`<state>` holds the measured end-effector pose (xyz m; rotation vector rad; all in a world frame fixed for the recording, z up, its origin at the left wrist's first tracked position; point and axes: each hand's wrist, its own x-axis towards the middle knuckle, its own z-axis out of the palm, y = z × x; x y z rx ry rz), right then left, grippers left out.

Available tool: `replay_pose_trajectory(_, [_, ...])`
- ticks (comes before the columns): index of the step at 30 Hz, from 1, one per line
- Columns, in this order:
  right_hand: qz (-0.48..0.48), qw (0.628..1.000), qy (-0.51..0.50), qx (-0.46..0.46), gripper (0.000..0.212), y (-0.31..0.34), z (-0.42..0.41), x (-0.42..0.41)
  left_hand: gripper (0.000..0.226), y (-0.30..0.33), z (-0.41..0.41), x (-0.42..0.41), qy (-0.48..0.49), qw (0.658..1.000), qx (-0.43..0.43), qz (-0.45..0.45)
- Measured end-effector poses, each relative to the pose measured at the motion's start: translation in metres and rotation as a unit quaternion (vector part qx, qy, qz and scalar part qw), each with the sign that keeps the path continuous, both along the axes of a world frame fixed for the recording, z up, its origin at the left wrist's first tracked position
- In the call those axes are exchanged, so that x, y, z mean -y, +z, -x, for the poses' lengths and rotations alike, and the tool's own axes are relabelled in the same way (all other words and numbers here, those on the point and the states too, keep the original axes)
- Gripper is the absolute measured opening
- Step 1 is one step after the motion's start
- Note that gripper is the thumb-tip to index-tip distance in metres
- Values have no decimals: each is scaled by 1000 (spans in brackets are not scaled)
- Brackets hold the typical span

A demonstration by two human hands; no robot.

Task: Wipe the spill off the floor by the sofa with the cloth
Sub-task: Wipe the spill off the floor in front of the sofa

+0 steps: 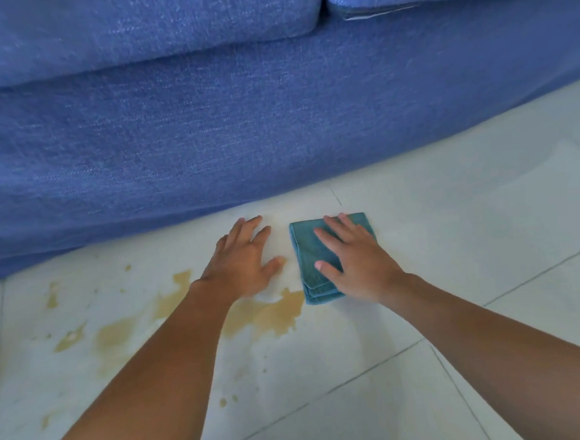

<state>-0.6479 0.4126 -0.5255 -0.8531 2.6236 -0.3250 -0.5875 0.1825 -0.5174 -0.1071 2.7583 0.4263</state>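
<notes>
**Cloth sits just right of the spill, under the right hand**

Two bare forearms reach in from the bottom of the view toward a blue sofa (274, 117) that fills the top half. On the pale tiled floor (486, 206), the right hand (356, 259) presses flat on a folded teal cloth (306, 253), fingers (327, 237) straight and spread, not curled around it. The cloth's long axis runs from 12 to 6 o'clock. The left hand (246, 257) rests open on bare tile just beside the cloth, at its 9 o'clock, fingers loosely spread and holding nothing. The tan spill (274, 315) spreads from the cloth's near corner toward 8 o'clock, passing under the left forearm, with scattered drops farther left. Wiping likely means sliding the cloth leftward and toward the camera, and the right hand is the nearer one.
</notes>
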Motion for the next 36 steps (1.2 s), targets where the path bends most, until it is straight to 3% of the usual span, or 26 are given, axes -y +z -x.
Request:
replay_pose_trajectory(3, [-54, 998, 26, 2, 74, -16, -8, 4, 101, -4, -17, 3, -18, 1000, -3, 3])
replay_pose_trajectory(8, [-60, 998, 5, -26, 73, -27, -13, 9, 132, -1, -38, 12, -22, 999, 33, 36])
replay_pose_trajectory(16, [-86, 996, 2, -39, 77, -32, -28, -13, 134, -2, -42, 43, 12, 998, 41, 41])
replay_pose_trajectory(26, [-90, 995, -6, -37, 73, -31, 3, 27, 155, -1, -44, 59, -24, 991, 118, 66])
replay_pose_trajectory(31, [-93, 995, 24, -39, 74, -31, -14, 5, 161, 7, -38, 61, -39, 984, 158, 67])
replay_pose_trajectory(36, [-118, 991, -37, -47, 79, -31, -29, -24, 164, 7, -36, 56, -43, 979, 180, 88])
